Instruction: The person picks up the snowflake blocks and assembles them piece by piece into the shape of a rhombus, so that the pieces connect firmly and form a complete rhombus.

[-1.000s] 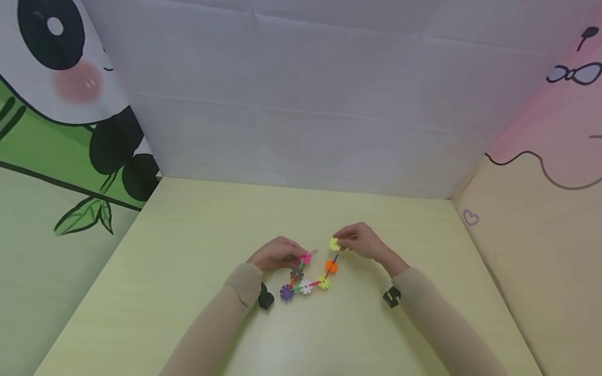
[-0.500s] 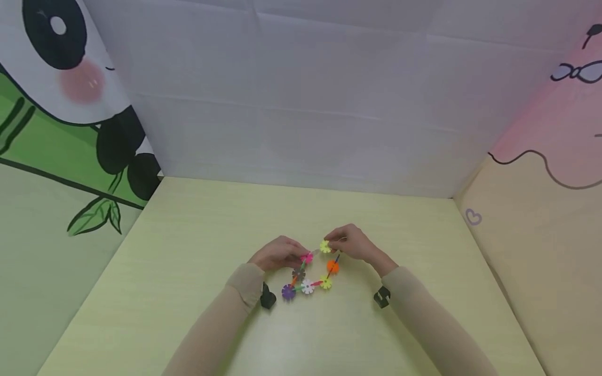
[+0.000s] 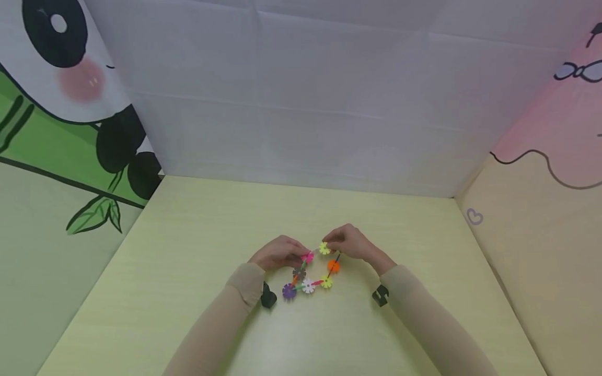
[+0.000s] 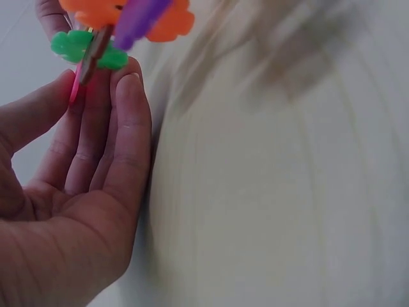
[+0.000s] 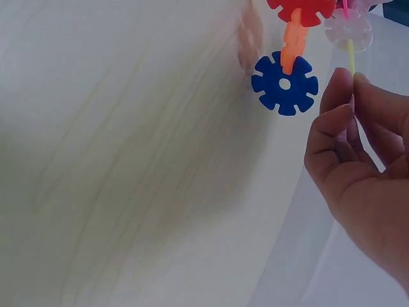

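Note:
A chain of slotted plastic snowflake discs curves between the two hands in the head view. My left hand [image 3: 279, 251] pinches the pink disc [image 3: 308, 257] at one end, thumb against fingers. The yellow disc [image 3: 324, 248] is pinched by my right hand [image 3: 350, 243]. In the right wrist view this yellow disc [image 5: 351, 57] shows edge-on, its tip overlapping a clear disc [image 5: 348, 29]. Nearby hangs a blue disc [image 5: 303, 83] joined to an orange one. Along the chain are a grey disc [image 3: 298, 272], a purple disc [image 3: 289, 291], a white disc [image 3: 308, 285] and an orange disc [image 3: 333, 266].
The pale wood-grain table [image 3: 226, 214] lies under both hands. A white sheet [image 3: 301, 104] rises behind it, with cartoon-printed panels on the left and right. Black wrist cameras hang by both sleeves.
My right hand has moved left with the yellow disc, bringing it up to the clear disc beside the pink one. The left hand keeps its hold with almost no movement.

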A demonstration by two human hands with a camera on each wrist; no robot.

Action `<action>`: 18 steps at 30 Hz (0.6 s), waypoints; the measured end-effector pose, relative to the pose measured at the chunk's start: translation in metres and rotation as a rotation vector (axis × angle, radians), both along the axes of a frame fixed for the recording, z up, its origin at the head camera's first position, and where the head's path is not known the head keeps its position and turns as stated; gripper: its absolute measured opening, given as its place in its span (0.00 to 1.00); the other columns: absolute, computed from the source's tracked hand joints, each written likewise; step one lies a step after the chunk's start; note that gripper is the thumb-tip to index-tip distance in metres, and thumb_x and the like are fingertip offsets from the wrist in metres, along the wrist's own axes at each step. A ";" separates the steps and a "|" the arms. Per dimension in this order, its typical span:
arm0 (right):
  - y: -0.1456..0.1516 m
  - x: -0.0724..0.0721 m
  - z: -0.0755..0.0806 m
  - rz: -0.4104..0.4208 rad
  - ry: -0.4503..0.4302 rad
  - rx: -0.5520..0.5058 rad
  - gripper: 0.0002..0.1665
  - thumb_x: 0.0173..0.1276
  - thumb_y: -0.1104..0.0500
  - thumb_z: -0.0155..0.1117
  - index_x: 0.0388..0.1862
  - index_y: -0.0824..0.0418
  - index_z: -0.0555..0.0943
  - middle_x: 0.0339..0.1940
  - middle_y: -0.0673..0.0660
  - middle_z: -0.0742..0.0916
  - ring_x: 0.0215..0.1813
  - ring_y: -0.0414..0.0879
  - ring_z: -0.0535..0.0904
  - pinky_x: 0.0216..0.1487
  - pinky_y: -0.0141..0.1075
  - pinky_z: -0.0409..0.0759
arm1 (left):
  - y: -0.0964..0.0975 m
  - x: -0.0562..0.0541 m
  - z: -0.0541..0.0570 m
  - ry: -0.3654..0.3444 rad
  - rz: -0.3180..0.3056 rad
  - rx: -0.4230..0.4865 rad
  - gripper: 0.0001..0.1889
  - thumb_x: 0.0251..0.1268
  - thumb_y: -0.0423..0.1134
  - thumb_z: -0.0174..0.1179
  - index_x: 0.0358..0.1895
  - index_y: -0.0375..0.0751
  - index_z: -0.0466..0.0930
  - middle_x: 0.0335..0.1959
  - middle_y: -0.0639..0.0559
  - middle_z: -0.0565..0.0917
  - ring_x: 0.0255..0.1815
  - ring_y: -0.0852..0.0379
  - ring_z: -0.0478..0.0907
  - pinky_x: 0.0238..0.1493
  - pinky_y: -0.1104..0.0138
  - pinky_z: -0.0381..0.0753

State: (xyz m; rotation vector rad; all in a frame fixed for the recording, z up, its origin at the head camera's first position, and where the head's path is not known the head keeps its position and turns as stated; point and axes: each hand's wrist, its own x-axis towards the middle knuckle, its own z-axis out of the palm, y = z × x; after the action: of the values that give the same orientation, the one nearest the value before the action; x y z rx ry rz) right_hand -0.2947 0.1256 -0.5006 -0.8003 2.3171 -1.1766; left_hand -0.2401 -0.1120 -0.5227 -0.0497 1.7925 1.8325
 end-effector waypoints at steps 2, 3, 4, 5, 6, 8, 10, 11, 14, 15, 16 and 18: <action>-0.001 0.001 0.002 0.000 0.010 0.003 0.10 0.67 0.65 0.62 0.46 0.64 0.84 0.34 0.52 0.86 0.34 0.49 0.83 0.35 0.39 0.79 | 0.000 0.000 0.000 0.000 -0.002 -0.007 0.10 0.61 0.33 0.64 0.41 0.28 0.83 0.37 0.41 0.85 0.35 0.51 0.83 0.43 0.59 0.80; -0.001 0.002 0.003 -0.002 0.016 0.005 0.10 0.67 0.65 0.62 0.46 0.65 0.84 0.34 0.53 0.87 0.33 0.49 0.82 0.35 0.39 0.79 | 0.000 0.000 0.000 -0.001 -0.001 -0.011 0.10 0.61 0.33 0.64 0.41 0.28 0.83 0.37 0.41 0.85 0.35 0.51 0.83 0.43 0.59 0.80; -0.002 0.002 0.004 -0.004 0.021 0.006 0.10 0.67 0.65 0.62 0.46 0.65 0.85 0.34 0.53 0.87 0.33 0.49 0.82 0.35 0.38 0.79 | 0.000 -0.001 0.000 -0.003 0.001 -0.013 0.10 0.61 0.33 0.64 0.41 0.28 0.83 0.37 0.41 0.85 0.35 0.51 0.83 0.43 0.59 0.80; -0.002 0.002 0.005 -0.009 0.022 0.010 0.10 0.67 0.65 0.63 0.46 0.65 0.85 0.35 0.53 0.87 0.33 0.48 0.82 0.35 0.38 0.79 | 0.000 -0.001 0.000 0.000 0.001 -0.019 0.10 0.61 0.33 0.64 0.41 0.29 0.84 0.37 0.41 0.85 0.35 0.51 0.83 0.43 0.59 0.80; -0.003 0.003 0.006 -0.014 0.022 0.011 0.10 0.67 0.65 0.63 0.46 0.65 0.85 0.35 0.53 0.87 0.33 0.48 0.82 0.35 0.38 0.79 | 0.000 0.000 0.000 0.001 0.002 -0.024 0.10 0.61 0.33 0.64 0.41 0.29 0.84 0.37 0.41 0.85 0.35 0.51 0.83 0.43 0.59 0.80; -0.004 0.003 0.007 -0.023 0.020 0.016 0.10 0.66 0.65 0.63 0.45 0.65 0.85 0.35 0.54 0.87 0.33 0.48 0.83 0.35 0.37 0.79 | 0.000 0.000 0.001 0.002 0.005 -0.028 0.09 0.61 0.33 0.64 0.41 0.29 0.84 0.37 0.41 0.85 0.35 0.51 0.83 0.42 0.59 0.81; -0.005 0.003 0.007 -0.034 0.017 0.014 0.10 0.66 0.65 0.64 0.44 0.65 0.85 0.35 0.54 0.87 0.33 0.47 0.83 0.35 0.37 0.79 | 0.000 0.001 0.001 0.005 0.008 -0.033 0.10 0.61 0.32 0.64 0.41 0.28 0.84 0.37 0.40 0.85 0.35 0.51 0.83 0.42 0.59 0.81; -0.006 0.003 0.007 -0.039 0.016 0.011 0.09 0.65 0.65 0.64 0.44 0.65 0.86 0.35 0.54 0.87 0.32 0.47 0.83 0.35 0.38 0.79 | 0.001 0.001 0.001 0.009 0.008 -0.034 0.10 0.61 0.33 0.64 0.41 0.28 0.84 0.37 0.40 0.85 0.35 0.51 0.83 0.42 0.59 0.81; -0.007 0.003 0.006 -0.052 0.020 0.004 0.08 0.65 0.64 0.65 0.42 0.65 0.86 0.34 0.53 0.87 0.32 0.46 0.83 0.35 0.37 0.79 | 0.001 0.002 0.002 0.012 0.012 -0.037 0.10 0.61 0.33 0.64 0.40 0.28 0.83 0.37 0.40 0.85 0.36 0.51 0.83 0.42 0.59 0.81; -0.008 0.004 0.007 -0.060 0.019 0.003 0.08 0.65 0.64 0.65 0.41 0.65 0.86 0.33 0.53 0.87 0.32 0.46 0.82 0.35 0.37 0.79 | 0.001 0.003 0.003 0.012 0.014 -0.037 0.10 0.61 0.33 0.64 0.40 0.28 0.83 0.38 0.40 0.85 0.36 0.50 0.83 0.43 0.59 0.81; -0.008 0.004 0.006 -0.068 0.016 0.004 0.08 0.64 0.64 0.66 0.41 0.64 0.86 0.33 0.53 0.87 0.32 0.46 0.82 0.35 0.37 0.79 | 0.001 0.003 0.003 0.013 0.015 -0.038 0.10 0.60 0.33 0.65 0.40 0.28 0.84 0.38 0.40 0.85 0.36 0.50 0.83 0.43 0.59 0.80; -0.009 0.004 0.006 -0.082 0.008 0.010 0.08 0.64 0.64 0.66 0.41 0.64 0.86 0.32 0.53 0.87 0.32 0.45 0.82 0.34 0.37 0.79 | 0.001 0.003 0.003 0.009 0.020 -0.041 0.10 0.60 0.34 0.65 0.40 0.28 0.84 0.37 0.40 0.85 0.36 0.51 0.83 0.43 0.59 0.80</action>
State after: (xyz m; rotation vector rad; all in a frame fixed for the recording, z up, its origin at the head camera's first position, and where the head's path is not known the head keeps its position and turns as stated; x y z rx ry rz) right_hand -0.2903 0.1168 -0.4947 -0.7137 2.3807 -1.1973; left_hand -0.2371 -0.1105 -0.5192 -0.0751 1.8427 1.8121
